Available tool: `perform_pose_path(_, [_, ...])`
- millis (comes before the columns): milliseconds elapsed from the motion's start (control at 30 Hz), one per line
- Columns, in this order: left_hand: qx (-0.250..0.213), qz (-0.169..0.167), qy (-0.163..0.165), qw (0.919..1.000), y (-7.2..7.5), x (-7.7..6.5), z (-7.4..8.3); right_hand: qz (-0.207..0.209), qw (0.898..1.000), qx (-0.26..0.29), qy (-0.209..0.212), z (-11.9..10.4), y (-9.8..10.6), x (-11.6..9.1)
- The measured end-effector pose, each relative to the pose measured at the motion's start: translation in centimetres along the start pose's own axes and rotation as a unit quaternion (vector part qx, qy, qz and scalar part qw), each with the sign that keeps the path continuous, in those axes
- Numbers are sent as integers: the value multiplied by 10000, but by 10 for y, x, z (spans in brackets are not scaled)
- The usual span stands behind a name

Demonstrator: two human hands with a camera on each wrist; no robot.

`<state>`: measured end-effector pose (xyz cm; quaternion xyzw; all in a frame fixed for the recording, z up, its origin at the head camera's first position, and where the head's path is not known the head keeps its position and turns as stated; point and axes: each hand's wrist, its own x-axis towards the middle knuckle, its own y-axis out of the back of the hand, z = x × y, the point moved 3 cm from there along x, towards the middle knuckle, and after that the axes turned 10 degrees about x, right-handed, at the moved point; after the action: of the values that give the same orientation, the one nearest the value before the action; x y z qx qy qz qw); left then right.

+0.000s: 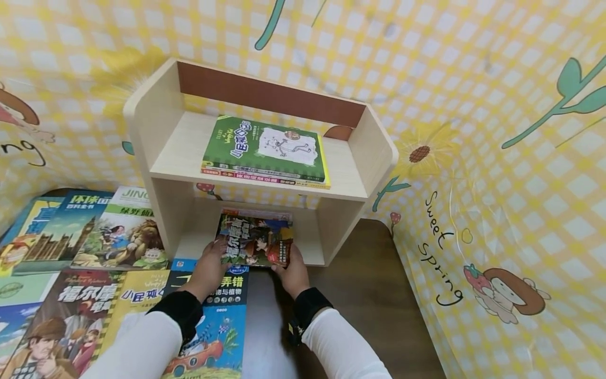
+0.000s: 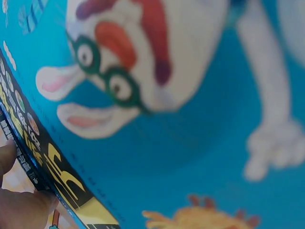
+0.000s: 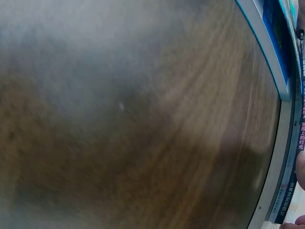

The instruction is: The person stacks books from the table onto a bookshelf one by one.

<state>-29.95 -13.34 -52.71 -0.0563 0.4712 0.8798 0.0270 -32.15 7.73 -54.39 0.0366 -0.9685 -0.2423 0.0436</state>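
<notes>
A dark paperback book (image 1: 255, 239) with cartoon figures and a white title lies flat on the lower shelf of a small pale wooden bookshelf (image 1: 163, 210). Another book with a pale cover edge (image 1: 279, 215) shows beneath it at the back. My left hand (image 1: 208, 271) holds the dark book's left side, and the thumb (image 2: 28, 207) appears against the spine edge in the left wrist view. On the opposite side, my right hand (image 1: 292, 271) grips its front right corner; only bits of those fingers (image 3: 301, 169) enter the right wrist view.
A stack with a green book (image 1: 265, 147) on top lies on the upper shelf. Several books, including a blue one (image 1: 222, 329) and a brown one (image 1: 71, 321), cover the wooden tabletop (image 1: 379, 295) to the left. Yellow checked cloth (image 1: 473, 210) hangs behind and at right.
</notes>
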Motion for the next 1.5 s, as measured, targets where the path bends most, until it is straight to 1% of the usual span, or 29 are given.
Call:
perform_pose_path(67, [78, 11, -45, 10000, -1, 1, -2, 17, 9998, -118, 153, 1, -1, 2])
perform_pose_path(167, [187, 121, -84, 9997, -1, 5, -3, 22, 9989, -374, 295, 2, -3, 7])
perform_pose_path(267, [203, 228, -89, 9995, 0, 10, -3, 49, 9979, -520, 384, 2, -3, 13])
perform_pose_path(400, [73, 188, -10, 9998, 1, 14, -3, 90, 9976, -543, 417, 0, -1, 16])
perform_pose_path(500, [60, 109, -25, 9999, 2, 16, -2, 53, 9978, -545, 362, -1, 0, 18])
perform_pose_path(633, [141, 82, -85, 9998, 3, 19, -2, 0, 9983, -512, 272, -2, 1, 22])
perform_pose_path(700, [198, 147, -108, 9996, 2, 22, -3, 15, 9982, -521, 284, -4, 1, 24])
perform_pose_path(833, [298, 104, 65, 9995, 2, 26, -2, -7, 9979, -572, 301, -6, 1, 28])
perform_pose_path(967, [296, -77, 277, 9991, 3, 28, 0, -90, 9985, -490, 221, -4, 1, 34])
perform_pose_path(1133, [264, -74, 248, 9993, 0, 31, -1, -152, 9988, -466, -11, -3, 1, 36])
perform_pose_path(1267, [191, -133, 412, 9989, -1, 33, -3, -193, 9987, -434, -201, -4, 0, 36])
perform_pose_path(1400, [70, -225, 618, 9978, -1, 34, -4, -147, 9990, -389, -160, -5, -1, 36])
perform_pose_path(1500, [127, -190, 576, 9981, 0, 33, -4, -114, 9994, -325, -68, -4, -2, 37])
